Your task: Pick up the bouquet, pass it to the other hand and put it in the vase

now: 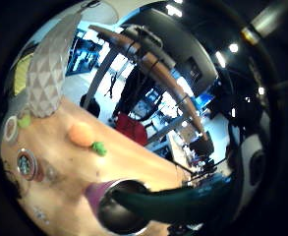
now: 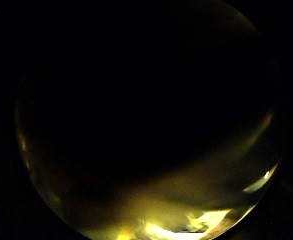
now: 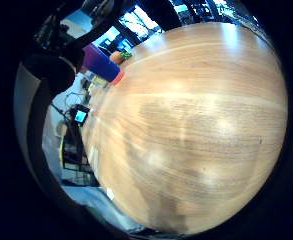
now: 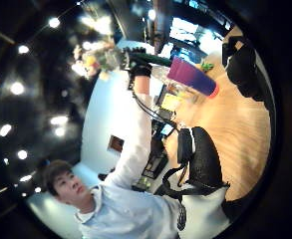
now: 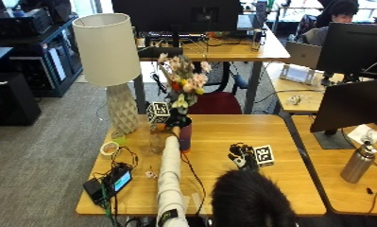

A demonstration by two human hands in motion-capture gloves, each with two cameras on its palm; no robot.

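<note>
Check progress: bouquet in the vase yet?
Handover looks done: the left hand grips the bouquet, the right hand rests on the table. In hand: stems entering the purple vase. Left: letting go.

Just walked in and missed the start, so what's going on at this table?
A person at the wooden table holds a bouquet in the left hand, with its green stems going into the mouth of the purple vase. The right hand rests low over the tabletop, holding nothing. A lamp stands beside the vase.
</note>
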